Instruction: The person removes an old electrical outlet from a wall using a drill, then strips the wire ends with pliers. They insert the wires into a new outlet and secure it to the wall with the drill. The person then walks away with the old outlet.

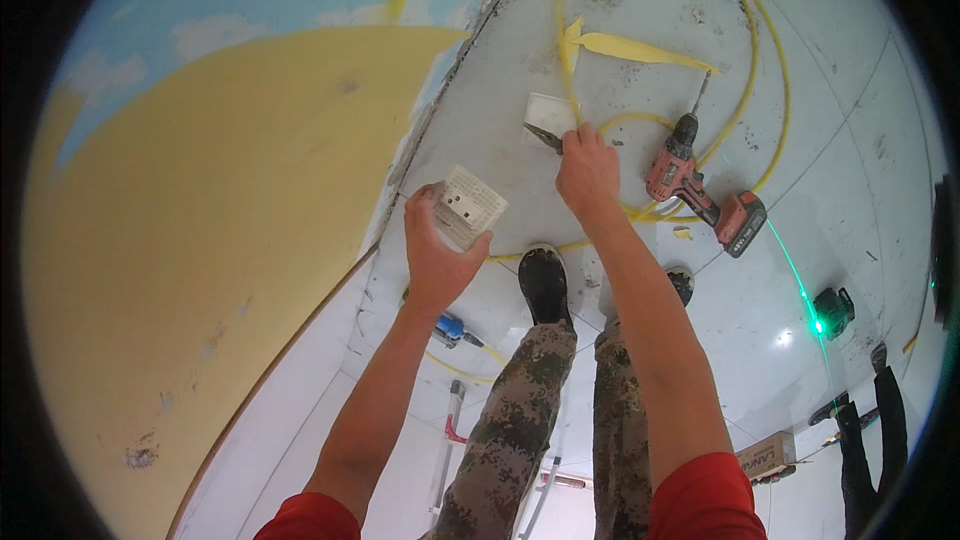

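My left hand (442,255) grips a white square plastic electrical wall fitting (474,199) by its edges, thumb on the near side and fingers on the far side. The face turned up bears printed writing and small dark openings. To the right, my right hand (589,169) is closed around a pair of long-nose pliers (544,136); their handles are hidden in my fist. The dark jaws point left, away from the fitting, above a white square plate (551,111) that lies on the floor beside the wall's base.
A red cordless drill (679,169) with a bit lies right, among loops of yellow hose (784,90). Beyond it, a laser level (832,313) casts a green line. A blue tool (450,326) and a ladder (448,427) are near my legs. Another person's legs (859,442) stand lower right.
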Demonstrator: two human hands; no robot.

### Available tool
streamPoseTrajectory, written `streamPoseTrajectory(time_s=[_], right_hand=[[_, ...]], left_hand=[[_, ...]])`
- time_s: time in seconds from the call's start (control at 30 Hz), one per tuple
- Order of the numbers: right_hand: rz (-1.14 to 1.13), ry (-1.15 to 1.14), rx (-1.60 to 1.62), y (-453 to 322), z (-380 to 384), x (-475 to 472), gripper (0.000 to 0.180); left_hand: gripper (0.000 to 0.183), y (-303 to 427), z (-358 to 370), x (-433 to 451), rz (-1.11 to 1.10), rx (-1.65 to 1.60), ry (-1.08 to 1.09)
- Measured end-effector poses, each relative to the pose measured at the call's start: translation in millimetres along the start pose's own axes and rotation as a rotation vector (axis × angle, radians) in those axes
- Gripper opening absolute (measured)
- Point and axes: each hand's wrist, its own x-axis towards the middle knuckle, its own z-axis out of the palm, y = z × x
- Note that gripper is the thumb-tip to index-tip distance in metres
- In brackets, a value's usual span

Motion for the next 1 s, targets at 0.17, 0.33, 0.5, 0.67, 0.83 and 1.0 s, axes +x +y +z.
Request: streamPoseTrajectory(time_s=[0.17,0.33,0.5,0.67,0.83,1.0], right_hand=[[0.004,0.155,0.559,-8,-25,-41,0.020],[0.311,0.009,0.977,3,-54,-102,0.019],[0.636,-0.157,1.252,16,-85,-160,0.019],[0.352,-0.060,0.752,38,-70,-183,0.024],[0.197,-0.170,0.450,47,-35,-161,0.030],[0.226,-0.638,0.884,12,-70,-170,0.028]], left_hand=[[0.074,-1,9,-12,-0.126,-0.104,-0.034],[0.067,10,12,-22,-0.347,-0.477,-0.147],[0.060,14,14,-34,-0.768,-1.187,-0.280],[0.062,18,20,-43,-1.006,-1.629,-0.288],[0.062,4,41,-57,-1.045,-1.655,-0.270],[0.062,-19,56,-80,-1.128,-1.724,0.002]])
